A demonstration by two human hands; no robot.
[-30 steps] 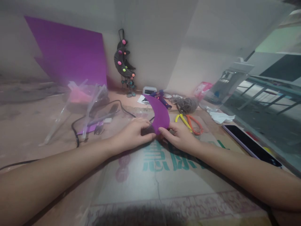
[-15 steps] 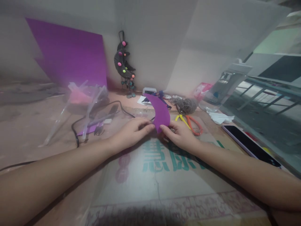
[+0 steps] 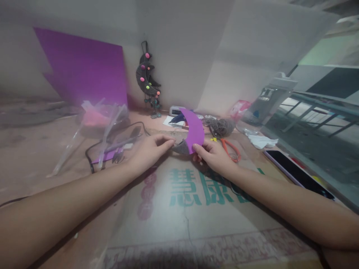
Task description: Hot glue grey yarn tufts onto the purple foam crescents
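Observation:
A purple crescent (image 3: 195,130) is held upright by my right hand (image 3: 210,151), its thumb in front near the lower end. From behind the crescent's lower part a dark grey pointed piece (image 3: 181,148) sticks out to the left; the rest of it is hidden. My left hand (image 3: 158,147) is closed at that grey tip, thumb against fingers. Both hands are raised over a printed cardboard sheet (image 3: 157,231). Orange-handled scissors or pliers (image 3: 232,149) lie just beyond my right hand, partly covered.
A decorated grey moon ornament (image 3: 147,74) and a purple sheet (image 3: 89,67) stand against the wall. Grey yarn (image 3: 223,127) lies behind the hands. A phone (image 3: 297,173) is at the right; a plastic bag (image 3: 98,116) and black cable (image 3: 87,155) are at the left.
My left hand has moved slightly left and up, off the purple crescent. More of the grey piece shows between the hands. The crescent has turned a little to the right.

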